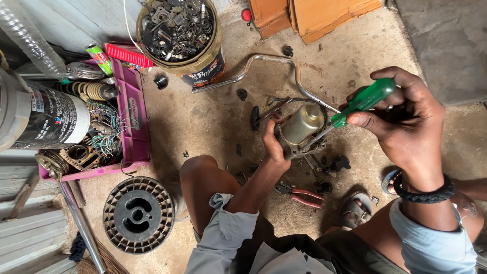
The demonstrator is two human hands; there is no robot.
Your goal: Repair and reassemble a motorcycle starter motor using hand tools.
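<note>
Carburettor (299, 133) clamped in my left hand (274, 147), right hand (401, 122) gripping green screwdriver (362, 101); I keep tip seated, turn slow.

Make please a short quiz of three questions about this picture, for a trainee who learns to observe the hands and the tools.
1. True or false: the right hand holds a screwdriver with a green handle.
2. What does the left hand grip?
A. the red-handled pliers
B. the small metal engine part
C. the bent metal tube
3. Fill the gap: the bucket at the top holds many small ______ parts.

Key
1. True; its tip meets the part.
2. B; the pliers lie on the floor below it.
3. metal
</note>
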